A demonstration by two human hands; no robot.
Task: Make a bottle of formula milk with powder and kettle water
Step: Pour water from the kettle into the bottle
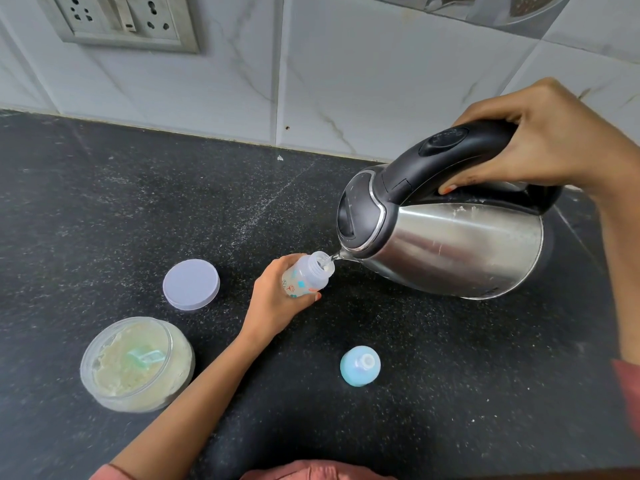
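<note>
My left hand (273, 299) grips a small clear baby bottle (308, 273) with coloured prints, standing open on the black counter. My right hand (543, 143) holds the black handle of a steel kettle (450, 244), tipped to the left. The kettle's spout touches the bottle's open neck and water runs into it. An open clear jar of pale powder (135, 365) with a green scoop lying in it stands at the lower left. The blue teat cap (360, 365) sits on the counter in front of the bottle.
The jar's lilac lid (191, 284) lies flat left of the bottle. The black speckled counter (138, 209) meets a white tiled wall behind. A socket plate (117, 19) is on the wall at upper left.
</note>
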